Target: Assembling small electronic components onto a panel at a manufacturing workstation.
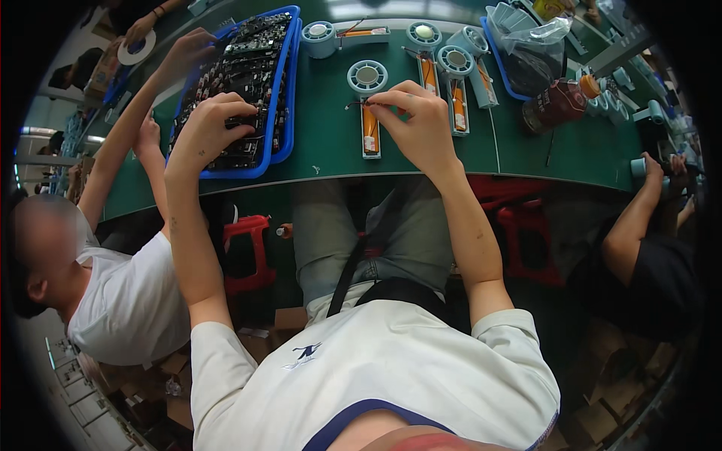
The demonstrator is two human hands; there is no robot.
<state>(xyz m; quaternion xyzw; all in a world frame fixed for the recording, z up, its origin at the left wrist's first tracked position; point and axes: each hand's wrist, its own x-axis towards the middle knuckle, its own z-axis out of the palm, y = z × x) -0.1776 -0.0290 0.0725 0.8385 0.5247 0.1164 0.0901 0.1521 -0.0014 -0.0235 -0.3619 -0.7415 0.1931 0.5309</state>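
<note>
My left hand (212, 129) is over the right side of a blue tray (265, 161) filled with dark circuit boards (244, 71). Its thumb and curled forefinger are apart, with the tips close to the boards; nothing shows between them. My right hand (419, 124) pinches thin dark wires (359, 104) with a small pale end. The wires are above a light-blue handheld fan body (368, 77), which lies with its round head away from me. An orange-wrapped battery (370, 129) sits in its open handle, partly beneath the wires.
Several similar fan bodies (456, 62) lie to the right and behind. A dark red container (555, 105) and a blue bin (519, 52) with clear plastic stand farther right. A co-worker's arm (124, 143) reaches over the tray's left side; another person (639, 225) works at the right.
</note>
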